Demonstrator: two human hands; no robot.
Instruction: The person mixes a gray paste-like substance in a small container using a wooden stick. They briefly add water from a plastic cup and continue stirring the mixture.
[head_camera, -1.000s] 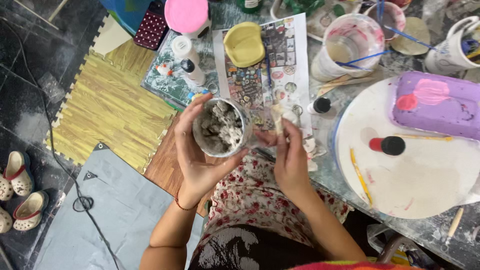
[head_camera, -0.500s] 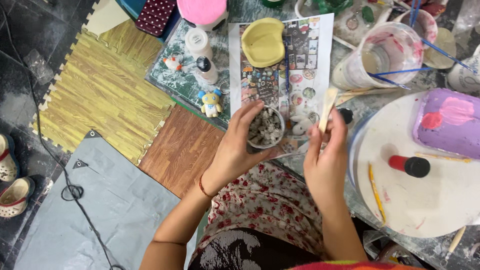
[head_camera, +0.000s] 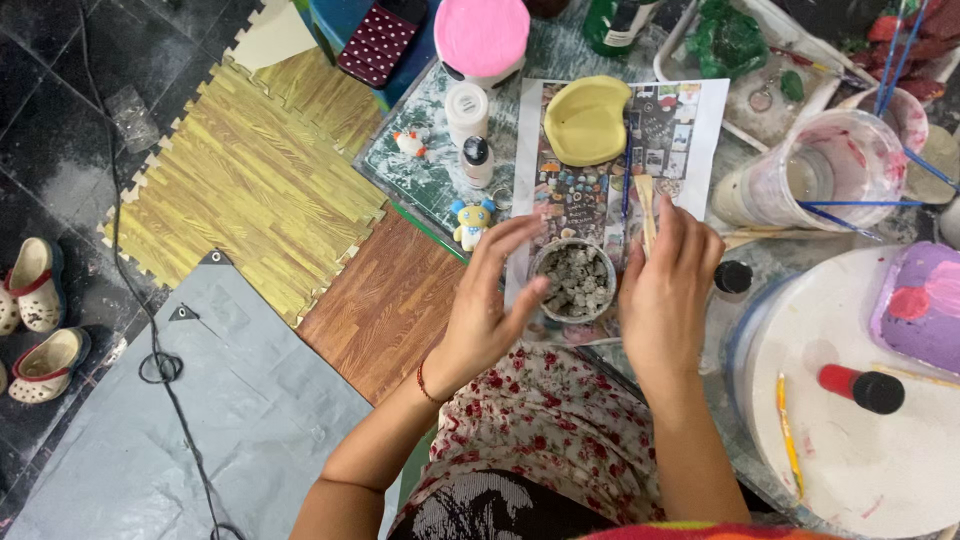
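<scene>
I see a spill risk: my left hand (head_camera: 487, 305) only cups the small round cup of grey lumpy paste (head_camera: 574, 281) from its left side over the printed paper sheet (head_camera: 690, 120); my right hand (head_camera: 668, 285), just right, pinches a flat wooden stick (head_camera: 646, 213).

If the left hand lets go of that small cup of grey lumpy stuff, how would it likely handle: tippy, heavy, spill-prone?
The small cup looks filled near its rim with grey clumps, so probably heavy for its size. It is open-topped, so tilting would likely spill bits. The left hand wraps its side; the cup looks short and wide, so probably fairly stable once set flat.
</scene>
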